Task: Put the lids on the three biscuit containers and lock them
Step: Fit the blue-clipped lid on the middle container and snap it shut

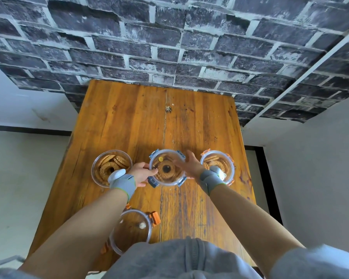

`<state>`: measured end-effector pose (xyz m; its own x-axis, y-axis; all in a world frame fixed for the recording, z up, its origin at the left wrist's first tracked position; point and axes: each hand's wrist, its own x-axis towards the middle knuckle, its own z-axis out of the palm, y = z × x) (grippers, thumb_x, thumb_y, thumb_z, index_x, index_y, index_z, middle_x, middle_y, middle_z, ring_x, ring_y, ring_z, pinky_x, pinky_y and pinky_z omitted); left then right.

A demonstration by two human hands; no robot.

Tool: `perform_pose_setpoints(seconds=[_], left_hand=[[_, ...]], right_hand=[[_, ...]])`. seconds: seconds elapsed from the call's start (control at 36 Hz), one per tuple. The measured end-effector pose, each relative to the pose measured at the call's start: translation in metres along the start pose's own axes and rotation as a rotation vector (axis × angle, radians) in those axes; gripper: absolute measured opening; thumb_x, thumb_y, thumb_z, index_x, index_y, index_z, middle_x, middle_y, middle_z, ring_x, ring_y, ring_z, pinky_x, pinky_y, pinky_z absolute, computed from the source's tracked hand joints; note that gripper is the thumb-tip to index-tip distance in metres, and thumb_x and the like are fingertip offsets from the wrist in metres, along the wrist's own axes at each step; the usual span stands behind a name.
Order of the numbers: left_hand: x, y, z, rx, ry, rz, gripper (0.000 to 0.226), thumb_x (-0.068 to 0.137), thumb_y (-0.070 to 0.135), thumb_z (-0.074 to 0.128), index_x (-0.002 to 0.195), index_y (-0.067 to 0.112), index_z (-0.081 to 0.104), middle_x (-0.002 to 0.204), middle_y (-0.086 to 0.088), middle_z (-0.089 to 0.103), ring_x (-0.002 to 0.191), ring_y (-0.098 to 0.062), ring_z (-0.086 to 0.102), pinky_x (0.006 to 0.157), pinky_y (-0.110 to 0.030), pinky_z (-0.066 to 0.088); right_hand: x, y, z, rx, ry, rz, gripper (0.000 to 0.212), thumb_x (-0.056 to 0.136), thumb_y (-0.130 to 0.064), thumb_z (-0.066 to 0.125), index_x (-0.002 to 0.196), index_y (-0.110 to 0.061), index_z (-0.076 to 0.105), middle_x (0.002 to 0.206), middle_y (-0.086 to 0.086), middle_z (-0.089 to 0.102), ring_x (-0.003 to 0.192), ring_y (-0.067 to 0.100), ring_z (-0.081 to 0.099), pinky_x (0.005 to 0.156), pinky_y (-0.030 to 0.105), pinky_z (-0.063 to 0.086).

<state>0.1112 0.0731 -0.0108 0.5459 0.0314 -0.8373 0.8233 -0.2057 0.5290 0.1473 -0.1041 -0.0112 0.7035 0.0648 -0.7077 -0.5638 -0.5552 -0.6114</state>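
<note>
Both hands on the middle container [166, 168]: left hand [142, 174] gripping its lid's near-left edge, right hand [191, 165] spread loose at the right rim.

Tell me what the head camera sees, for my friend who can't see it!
Two hands, the left hand and right hand, press on the blue-clipped lid of the middle biscuit container. The left container is open, the right container wears an orange-clipped lid, and a spare lid lies nearer on the wooden table.

spare lid [131, 230]: near edge hidden by clothing | right hand [190, 165]: motion-blurred, grip unclear
</note>
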Motion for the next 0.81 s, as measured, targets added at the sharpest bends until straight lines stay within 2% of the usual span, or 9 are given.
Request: perform_pose_setpoints(seconds=[0.06,0.11,0.14,0.22,0.31,0.39,0.64,0.72,0.81], left_hand=[[-0.001,-0.001,0.0,-0.011,-0.001,0.001,0.049,0.087,0.019,0.064,0.131,0.006,0.048,0.126,-0.017,0.06,0.097,-0.025,0.054,0.099,-0.041,0.044],[-0.001,-0.001,0.0,-0.019,0.002,0.003,0.049,0.087,0.02,0.064,0.131,0.007,0.048,0.128,-0.017,0.059,0.096,-0.025,0.055,0.098,-0.041,0.045],[-0.001,-0.002,0.001,-0.02,-0.003,0.004,0.05,0.087,0.02,0.064,0.132,0.007,0.048,0.129,-0.017,0.059,0.096,-0.025,0.055,0.098,-0.041,0.045],[-0.001,-0.002,0.0,-0.031,-0.006,0.007,0.049,0.087,0.02,0.064,0.132,0.007,0.048,0.128,-0.017,0.059,0.096,-0.025,0.055,0.098,-0.041,0.044],[0.002,-0.002,-0.001,-0.032,-0.002,0.004,0.048,0.086,0.019,0.065,0.13,0.006,0.049,0.121,-0.015,0.061,0.096,-0.025,0.055,0.097,-0.041,0.045],[0.004,-0.001,-0.001,-0.039,-0.006,-0.004,0.048,0.085,0.018,0.066,0.129,0.006,0.049,0.114,-0.014,0.059,0.098,-0.025,0.053,0.097,-0.041,0.045],[0.004,-0.001,-0.001,-0.048,-0.002,-0.007,0.045,0.086,0.017,0.065,0.127,0.006,0.05,0.124,-0.016,0.059,0.1,-0.026,0.053,0.096,-0.04,0.045],[0.005,0.0,-0.001,-0.04,0.005,-0.003,0.064,0.085,0.014,0.066,0.141,0.011,0.036,0.136,-0.015,0.05,0.118,-0.031,0.052,0.102,-0.043,0.043],[0.008,0.01,0.001,0.116,0.09,0.088,0.087,0.083,0.008,0.066,0.151,0.016,0.012,0.156,-0.013,0.024,0.14,-0.03,0.032,0.111,-0.041,0.034]], right_hand=[[0.004,-0.009,0.0,-0.018,0.006,-0.012,0.086,0.088,-0.035,0.061,0.152,-0.014,0.007,0.134,0.014,0.05,0.1,0.026,0.059,0.082,0.037,0.053],[0.006,-0.012,0.001,-0.044,-0.024,-0.001,0.084,0.087,-0.032,0.063,0.15,-0.013,0.012,0.1,0.006,0.057,0.073,0.016,0.054,0.059,0.025,0.052],[0.006,-0.008,0.0,-0.049,-0.036,0.015,0.082,0.086,-0.03,0.065,0.149,-0.013,0.015,0.094,0.005,0.055,0.066,0.013,0.049,0.052,0.022,0.048],[0.006,0.005,0.001,-0.022,-0.058,0.055,0.079,0.084,-0.029,0.067,0.146,-0.02,0.02,0.112,0.006,0.053,0.068,0.014,0.053,0.054,0.027,0.053],[0.006,0.013,0.001,0.081,-0.083,0.118,0.075,0.085,-0.03,0.066,0.145,-0.028,0.022,0.111,0.005,0.054,0.068,0.016,0.055,0.061,0.032,0.054],[0.007,0.013,0.001,0.092,-0.086,0.12,0.073,0.087,-0.028,0.064,0.145,-0.028,0.022,0.111,0.005,0.053,0.068,0.016,0.057,0.059,0.031,0.054],[0.009,0.011,0.0,0.081,-0.103,0.134,0.065,0.089,-0.029,0.061,0.143,-0.023,0.025,0.103,0.006,0.056,0.068,0.018,0.059,0.067,0.034,0.055],[0.007,0.011,0.0,0.077,-0.102,0.122,0.063,0.09,-0.03,0.06,0.142,-0.022,0.025,0.098,0.003,0.055,0.065,0.017,0.058,0.063,0.033,0.055],[0.003,0.015,0.003,0.062,-0.1,0.109,0.068,0.09,-0.031,0.058,0.146,-0.027,0.02,0.117,0.008,0.056,0.067,0.015,0.059,0.055,0.028,0.055]])
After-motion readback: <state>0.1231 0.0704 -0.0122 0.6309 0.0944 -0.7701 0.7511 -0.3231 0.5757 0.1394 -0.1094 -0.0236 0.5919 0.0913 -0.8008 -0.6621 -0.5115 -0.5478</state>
